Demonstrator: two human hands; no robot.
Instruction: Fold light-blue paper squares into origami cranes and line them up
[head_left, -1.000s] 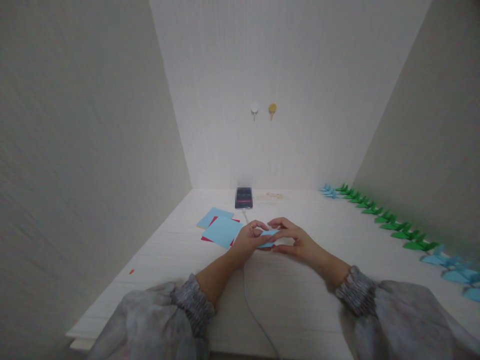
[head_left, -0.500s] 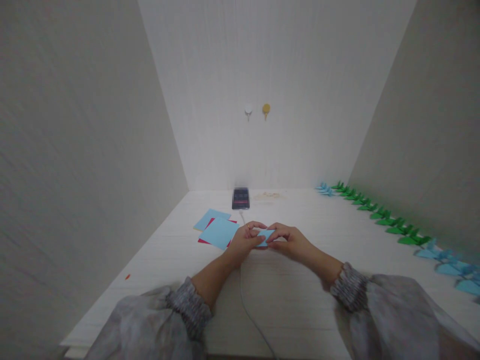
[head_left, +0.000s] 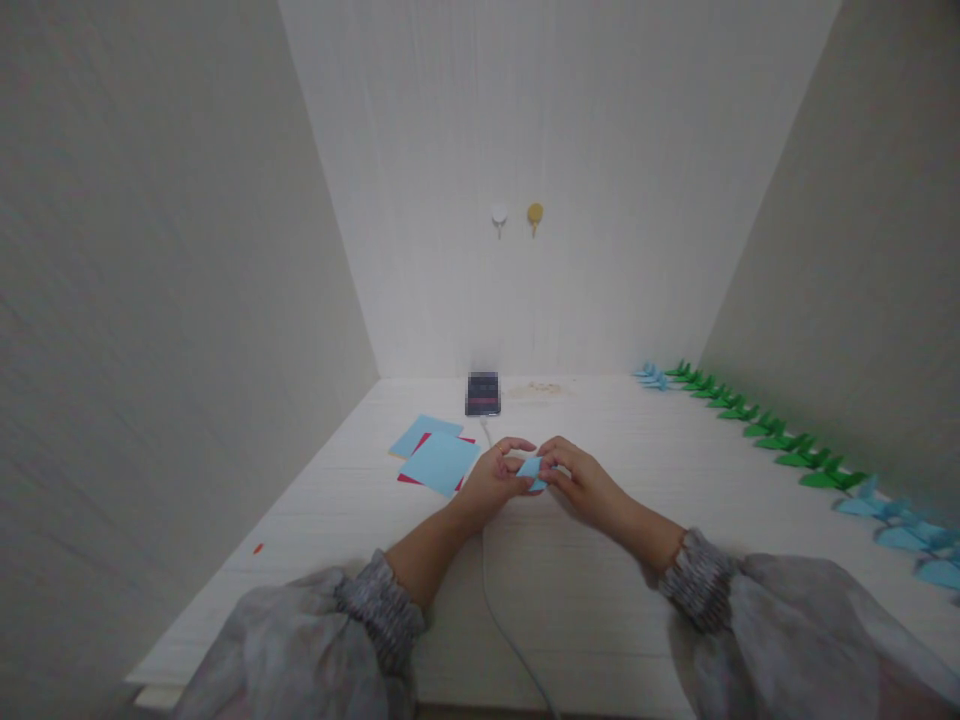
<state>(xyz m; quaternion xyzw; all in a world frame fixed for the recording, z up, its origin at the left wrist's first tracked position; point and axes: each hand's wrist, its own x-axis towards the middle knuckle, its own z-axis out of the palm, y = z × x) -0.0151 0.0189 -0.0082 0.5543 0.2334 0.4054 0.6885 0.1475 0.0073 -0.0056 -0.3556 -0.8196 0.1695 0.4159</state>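
Note:
Both my hands meet over the middle of the white table (head_left: 585,600) and pinch a small folded piece of light blue paper (head_left: 531,469). My left hand (head_left: 491,482) grips its left side with thumb and fingers curled. My right hand (head_left: 581,480) pinches its right side, fingers pressed together. Most of the paper is hidden between the fingers. Grey gathered sleeves cover both forearms.
Loose blue and red paper squares (head_left: 437,461) lie left of the hands. A phone (head_left: 483,393) stands at the back with a cable (head_left: 501,620) running toward me. A row of green folded figures (head_left: 757,425) and blue folded figures (head_left: 896,520) lines the right wall. Two hooks (head_left: 516,214) hang on the back wall.
My hands have drawn closer together and the blue paper between them looks smaller and more folded. The view has shifted slightly.

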